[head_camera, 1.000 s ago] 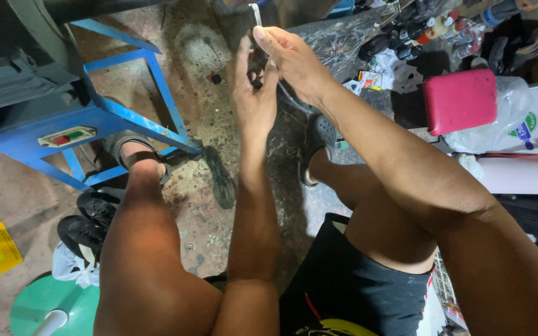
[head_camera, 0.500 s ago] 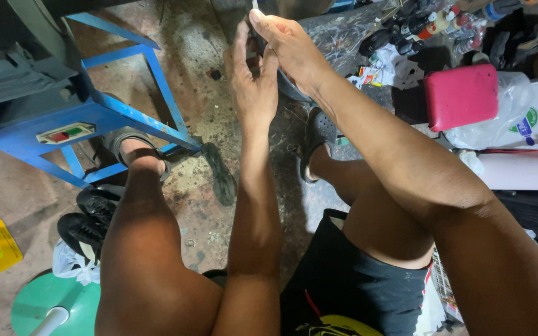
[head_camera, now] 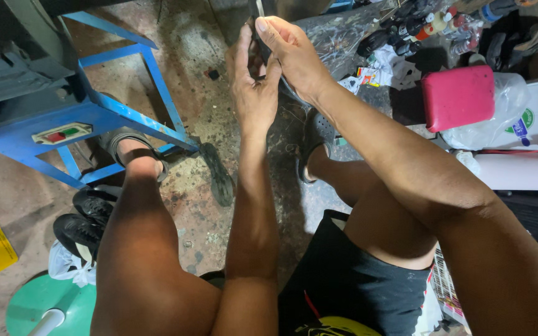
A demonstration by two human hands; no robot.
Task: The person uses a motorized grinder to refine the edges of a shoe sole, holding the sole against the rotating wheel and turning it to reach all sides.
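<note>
1. Hands meet high over the stained floor (head_camera: 207, 155), straight out from the seated person's knees. The left hand (head_camera: 253, 93) stands upright, fingers stretched, palm turned toward the right.
2. The right hand (head_camera: 294, 56) curls over from the far side, thumb and forefinger pinched on a thin pale sliver (head_camera: 259, 7) that pokes up past the fingertips at the top edge of the view.
3. Between the two palms sits a small dark piece (head_camera: 261, 53), pressed from both sides; what it is cannot be told, the fingers cover most of it.
4. So: left hand mostly open and bracing flat, right hand closed in a fine pinch. Both touch at the dark piece.
5. Doing this well, in my judgement, means keeping the left palm steady as the backstop and letting only the right fingertips work the sliver, with elbows tucked so nothing wobbles.
6. Left of the hands stands a blue metal frame (head_camera: 126, 118) with a switch plate; a sandalled foot (head_camera: 133, 155) rests by its lower rail.
7. Right of the hands lie a pink box (head_camera: 457, 96), small bottles (head_camera: 424, 25) and a white roll (head_camera: 518, 171).
8. Nearer than the frame, black shoes (head_camera: 85, 218) sit on the floor.
</note>
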